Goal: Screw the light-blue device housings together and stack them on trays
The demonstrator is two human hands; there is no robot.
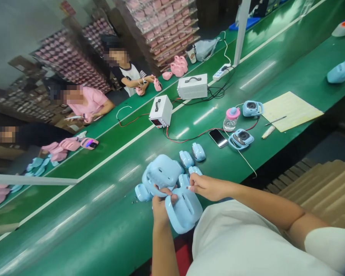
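So the left hand (160, 205) has its fingers wrapped round the loop of a pale blue housing (189, 218), right in front of the shirt (235, 237), and I reckon that's because the loop is an easy handle to steady it by. The right hand (208, 188) comes in from 2 o'clock, fingers bent in by the housing's top edge; whether they're pinching something small I honestly can't tell. Using the housing as clock centre, a second housing (162, 170) lies at 11, a small blue pod (143, 192) at 10, and more blue pods (199, 152) bunch up between 12 and 1, probably parked there so everything's a short reach away. Phone (218, 138) and bottle (230, 122) are out at 1, likely put there to stay clear of the elbows. Edge-wise, the near rim of the green surface (103, 218) slants from 2 down to 7, and the held piece sits right at it, so I'd say the grip matters if it slips. Going toward 12 or 1 is tight with all those pods; there's more room to swing toward 8 or 9, just mind the tiny bits (134, 200) beside the 10 o'clock pod, they look easy to knock away.
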